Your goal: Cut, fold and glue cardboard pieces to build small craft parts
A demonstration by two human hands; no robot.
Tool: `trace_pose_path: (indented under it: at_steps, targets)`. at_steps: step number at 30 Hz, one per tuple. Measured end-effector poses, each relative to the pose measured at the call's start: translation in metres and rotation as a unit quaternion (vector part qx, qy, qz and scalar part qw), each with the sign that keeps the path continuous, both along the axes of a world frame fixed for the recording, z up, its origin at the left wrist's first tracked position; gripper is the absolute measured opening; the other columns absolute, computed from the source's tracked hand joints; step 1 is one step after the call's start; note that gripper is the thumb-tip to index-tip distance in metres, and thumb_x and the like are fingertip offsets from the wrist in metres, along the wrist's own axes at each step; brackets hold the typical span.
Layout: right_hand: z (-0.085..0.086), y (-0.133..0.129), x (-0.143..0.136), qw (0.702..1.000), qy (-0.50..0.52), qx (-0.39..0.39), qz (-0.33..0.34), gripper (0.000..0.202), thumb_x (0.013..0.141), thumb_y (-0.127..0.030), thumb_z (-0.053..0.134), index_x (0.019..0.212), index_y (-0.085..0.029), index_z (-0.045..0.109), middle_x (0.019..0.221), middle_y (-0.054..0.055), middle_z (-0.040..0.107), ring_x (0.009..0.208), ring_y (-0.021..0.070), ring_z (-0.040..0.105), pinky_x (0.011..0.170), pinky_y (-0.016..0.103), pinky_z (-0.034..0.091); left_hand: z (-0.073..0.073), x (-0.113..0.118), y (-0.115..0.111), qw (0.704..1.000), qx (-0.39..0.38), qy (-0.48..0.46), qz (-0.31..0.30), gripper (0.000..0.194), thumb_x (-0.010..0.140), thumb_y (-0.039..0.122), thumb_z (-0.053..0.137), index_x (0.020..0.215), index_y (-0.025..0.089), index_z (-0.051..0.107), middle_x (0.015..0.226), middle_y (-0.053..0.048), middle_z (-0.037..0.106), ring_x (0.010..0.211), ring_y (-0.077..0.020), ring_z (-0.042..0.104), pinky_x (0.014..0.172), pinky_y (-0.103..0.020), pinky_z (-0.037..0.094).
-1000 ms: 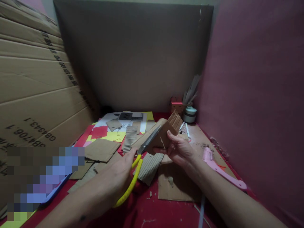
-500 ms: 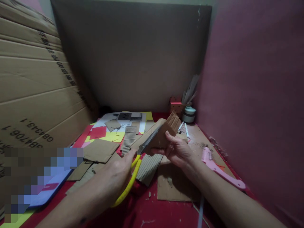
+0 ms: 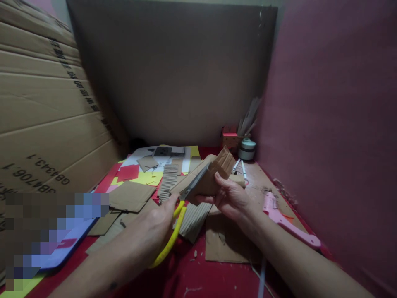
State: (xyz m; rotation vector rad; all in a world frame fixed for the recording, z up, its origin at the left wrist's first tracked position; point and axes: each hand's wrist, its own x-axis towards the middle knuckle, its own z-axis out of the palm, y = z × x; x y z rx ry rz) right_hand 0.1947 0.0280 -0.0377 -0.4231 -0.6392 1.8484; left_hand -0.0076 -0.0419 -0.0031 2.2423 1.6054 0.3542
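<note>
Yellow-handled scissors (image 3: 171, 236) are held in my left hand (image 3: 156, 221), their blades pointing up and to the right across a piece of brown cardboard (image 3: 206, 182). My right hand (image 3: 231, 196) pinches that cardboard between thumb and fingers at its right side. The cardboard has a folded, creased upper end, and a lighter strip extends along the far side of the blades. Beneath the hands lies a ridged corrugated piece (image 3: 195, 221).
Cardboard scraps (image 3: 132, 196) and coloured paper (image 3: 128, 172) lie left and behind. A pink glue gun (image 3: 293, 229) is at right. A small box figure (image 3: 229, 140) and pale green jar (image 3: 247, 150) stand at the back. A blue tray-like object (image 3: 70, 248) lies left.
The yellow handles have drawn slightly closer together, and the scissor blades have closed a little on the cardboard. My right hand has barely shifted.
</note>
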Motion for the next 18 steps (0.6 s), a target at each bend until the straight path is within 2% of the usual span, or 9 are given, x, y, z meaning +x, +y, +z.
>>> trace_pose_path:
  at_steps: [2,5,9,12,14,18]
  targets:
    - [-0.001,0.001,0.0,1.0,0.007,0.001,0.006,0.007,0.08,-0.019,0.061,0.087,-0.019,0.063,0.069,-0.002,0.069,0.069,0.0164,0.065,0.084,0.052,0.047,0.005,0.003,-0.002,0.999,-0.009,0.034,-0.007,0.062,0.074,0.023,0.044,0.136,0.02,0.034,0.12,-0.016,0.059,0.107,-0.0317,0.057,0.085,-0.043,0.046]
    - [-0.001,0.001,0.0,1.0,0.005,0.004,0.01,0.006,0.081,-0.019,0.06,0.087,-0.019,0.063,0.067,-0.001,0.068,0.07,0.0173,0.065,0.084,0.053,0.047,0.003,0.008,-0.002,1.0,-0.014,0.023,0.014,0.061,0.074,0.024,0.044,0.135,0.022,0.035,0.12,-0.014,0.06,0.108,-0.0323,0.056,0.086,-0.044,0.046]
    - [0.0,0.001,0.0,1.0,0.0,0.005,0.009,0.007,0.082,-0.019,0.058,0.087,-0.018,0.062,0.069,0.001,0.07,0.078,0.0202,0.066,0.083,0.054,0.048,-0.017,0.009,0.003,0.997,-0.007,-0.039,0.059,0.064,0.077,0.026,0.041,0.139,0.024,0.027,0.136,-0.011,0.047,0.118,-0.0292,0.049,0.094,-0.044,0.042]
    - [0.0,0.001,0.001,1.0,-0.005,0.011,0.007,0.01,0.081,-0.019,0.059,0.091,-0.019,0.062,0.075,0.002,0.071,0.084,0.0211,0.066,0.083,0.053,0.048,-0.029,0.006,0.006,0.997,0.013,-0.051,0.049,0.062,0.08,0.027,0.038,0.141,0.024,0.024,0.14,-0.01,0.041,0.124,-0.0267,0.042,0.099,-0.043,0.037]
    - [-0.001,0.002,0.001,1.0,-0.007,0.013,0.0,0.014,0.08,-0.02,0.061,0.093,-0.02,0.062,0.079,0.002,0.071,0.085,0.0209,0.066,0.083,0.052,0.049,-0.029,0.006,0.005,0.998,0.007,-0.04,0.045,0.063,0.08,0.028,0.039,0.141,0.022,0.024,0.139,-0.011,0.042,0.123,-0.0274,0.043,0.099,-0.043,0.037]
    - [0.0,0.003,0.002,1.0,-0.004,0.008,-0.007,0.012,0.077,-0.018,0.063,0.089,-0.02,0.062,0.077,0.001,0.071,0.078,0.019,0.067,0.084,0.05,0.049,-0.018,0.008,0.0,0.998,-0.015,-0.033,0.047,0.062,0.081,0.032,0.04,0.14,0.019,0.025,0.137,-0.014,0.044,0.12,-0.0288,0.046,0.096,-0.044,0.038]
